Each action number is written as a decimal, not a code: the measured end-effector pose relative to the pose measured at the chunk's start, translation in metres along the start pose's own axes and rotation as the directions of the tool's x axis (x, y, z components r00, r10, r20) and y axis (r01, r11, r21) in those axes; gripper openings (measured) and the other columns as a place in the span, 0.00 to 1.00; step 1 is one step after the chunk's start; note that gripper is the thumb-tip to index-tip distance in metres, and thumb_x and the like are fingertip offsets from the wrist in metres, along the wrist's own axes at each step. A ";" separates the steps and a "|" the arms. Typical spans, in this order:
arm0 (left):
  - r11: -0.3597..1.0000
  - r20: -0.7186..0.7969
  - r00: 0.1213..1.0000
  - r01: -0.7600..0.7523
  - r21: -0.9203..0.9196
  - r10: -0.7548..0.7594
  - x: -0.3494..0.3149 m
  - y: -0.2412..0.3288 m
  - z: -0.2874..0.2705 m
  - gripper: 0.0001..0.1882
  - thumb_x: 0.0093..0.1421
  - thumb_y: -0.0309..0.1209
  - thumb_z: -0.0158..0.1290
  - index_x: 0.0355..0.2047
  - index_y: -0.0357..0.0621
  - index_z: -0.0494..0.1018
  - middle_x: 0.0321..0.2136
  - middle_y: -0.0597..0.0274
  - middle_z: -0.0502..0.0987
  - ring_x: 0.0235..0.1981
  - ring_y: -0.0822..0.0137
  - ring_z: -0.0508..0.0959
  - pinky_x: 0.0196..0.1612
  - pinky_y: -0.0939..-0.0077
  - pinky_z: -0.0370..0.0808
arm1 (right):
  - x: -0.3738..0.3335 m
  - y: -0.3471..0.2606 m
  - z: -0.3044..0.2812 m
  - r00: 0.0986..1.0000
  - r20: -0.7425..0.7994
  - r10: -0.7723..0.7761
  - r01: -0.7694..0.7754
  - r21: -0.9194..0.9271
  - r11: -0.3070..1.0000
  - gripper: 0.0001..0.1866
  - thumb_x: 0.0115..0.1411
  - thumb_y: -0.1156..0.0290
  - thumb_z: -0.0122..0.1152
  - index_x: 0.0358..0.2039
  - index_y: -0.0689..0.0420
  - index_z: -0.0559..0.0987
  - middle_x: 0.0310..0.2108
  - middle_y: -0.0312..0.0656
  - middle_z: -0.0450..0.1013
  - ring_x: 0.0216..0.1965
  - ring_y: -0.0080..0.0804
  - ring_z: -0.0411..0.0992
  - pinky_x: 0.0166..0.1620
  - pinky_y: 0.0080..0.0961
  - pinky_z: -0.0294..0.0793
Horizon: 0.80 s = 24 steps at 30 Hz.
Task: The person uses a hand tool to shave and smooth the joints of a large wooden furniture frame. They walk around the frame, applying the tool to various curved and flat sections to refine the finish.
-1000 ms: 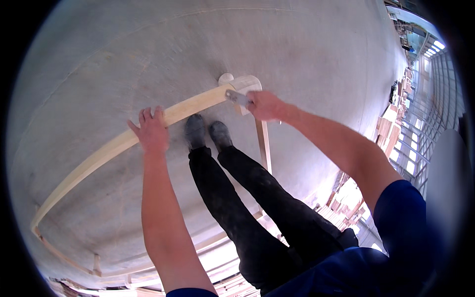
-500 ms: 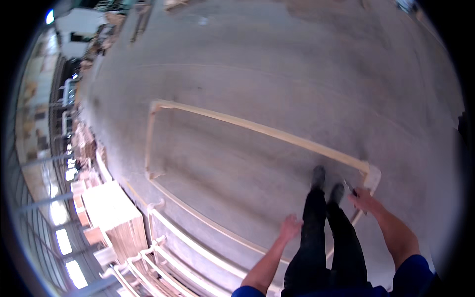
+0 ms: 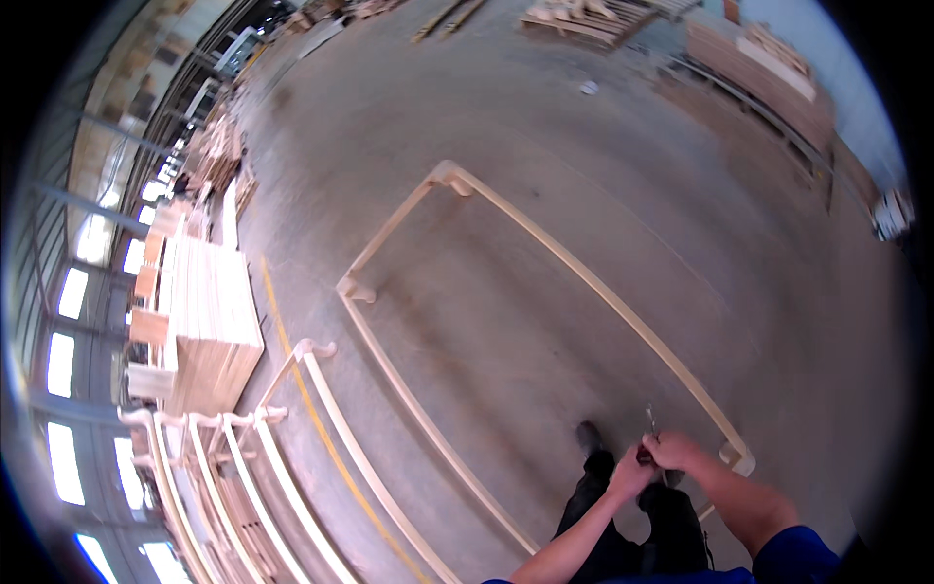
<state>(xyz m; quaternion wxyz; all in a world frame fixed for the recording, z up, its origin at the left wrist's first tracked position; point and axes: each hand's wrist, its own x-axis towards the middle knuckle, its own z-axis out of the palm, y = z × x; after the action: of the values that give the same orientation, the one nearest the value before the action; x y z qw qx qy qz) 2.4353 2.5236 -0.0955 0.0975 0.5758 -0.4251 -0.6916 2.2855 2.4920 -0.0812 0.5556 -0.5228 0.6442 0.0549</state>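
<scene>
My right hand (image 3: 671, 452) is closed around a slim metal tool (image 3: 650, 416) whose shiny tip points away from me; its exact kind is too small to tell. Right beside it, touching or almost touching, my left hand (image 3: 631, 474) is closed too, and what its fingers hold is hidden. Both hands are in front of my legs. Around my feet lies a long rectangular pale wooden frame (image 3: 584, 278) with short curved legs at its corners. One rounded corner (image 3: 744, 459) is just right of my right hand.
More wooden frames (image 3: 326, 394) stand in a row to the left, past a yellow floor line (image 3: 309, 401). Behind them is a tall stack of boards (image 3: 216, 321). Pallets (image 3: 593, 24) with wooden parts are far off, and boards lean on a rack (image 3: 749, 78) at the far right.
My hands have come together in front of my legs, the left moving right to meet the right. My view has turned, so the frame now runs more steeply away from me.
</scene>
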 end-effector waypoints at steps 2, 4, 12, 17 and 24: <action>1.000 -0.061 0.998 0.013 -0.018 -0.014 -0.005 -0.003 -0.042 0.30 0.56 0.34 0.60 0.57 0.39 0.66 0.48 0.50 0.78 0.50 0.59 0.78 0.54 0.67 0.73 | 0.015 -0.051 0.003 0.992 0.123 -0.011 0.009 0.013 1.000 0.30 0.69 0.50 0.36 0.36 0.63 0.81 0.32 0.58 0.78 0.39 0.55 0.77 0.47 0.44 0.73; 0.995 -0.149 0.989 -0.027 -0.098 0.012 -0.009 -0.018 -0.077 0.28 0.55 0.33 0.61 0.55 0.40 0.67 0.47 0.50 0.79 0.49 0.60 0.79 0.52 0.67 0.74 | 0.030 -0.102 0.008 0.973 0.232 -0.011 0.028 -0.070 0.997 0.31 0.68 0.51 0.35 0.34 0.64 0.81 0.29 0.56 0.78 0.36 0.52 0.77 0.46 0.43 0.73; 0.867 -0.454 0.891 -0.226 -0.444 0.000 -0.042 -0.025 -0.174 0.27 0.52 0.19 0.61 0.53 0.35 0.66 0.43 0.56 0.76 0.42 0.64 0.79 0.45 0.69 0.76 | 0.065 -0.254 0.043 0.867 0.478 -0.140 0.317 -0.313 0.895 0.30 0.67 0.55 0.33 0.29 0.67 0.79 0.26 0.57 0.77 0.33 0.54 0.76 0.44 0.44 0.73; 0.735 -0.458 0.885 -0.252 -0.629 -0.089 -0.061 -0.022 -0.197 0.31 0.54 0.20 0.58 0.58 0.31 0.61 0.42 0.55 0.76 0.40 0.66 0.79 0.43 0.71 0.77 | 0.081 -0.288 0.060 0.851 0.523 -0.057 0.286 -0.368 0.885 0.28 0.64 0.58 0.38 0.27 0.70 0.80 0.23 0.56 0.77 0.28 0.46 0.78 0.40 0.41 0.76; 0.661 -0.496 0.843 -0.254 -0.706 -0.205 -0.052 -0.026 -0.217 0.31 0.57 0.24 0.57 0.60 0.32 0.60 0.41 0.55 0.78 0.38 0.68 0.78 0.42 0.74 0.76 | 0.112 -0.310 0.056 0.870 0.493 -0.008 0.205 -0.346 0.915 0.25 0.63 0.57 0.44 0.28 0.66 0.81 0.22 0.50 0.77 0.26 0.40 0.78 0.36 0.38 0.76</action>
<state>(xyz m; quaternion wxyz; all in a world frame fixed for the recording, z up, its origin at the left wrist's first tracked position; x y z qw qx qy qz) 2.6514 2.4691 -0.0712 0.4500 0.6466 -0.0650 -0.6125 2.5688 2.3210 -0.0312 0.5858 -0.6272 0.4313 0.2783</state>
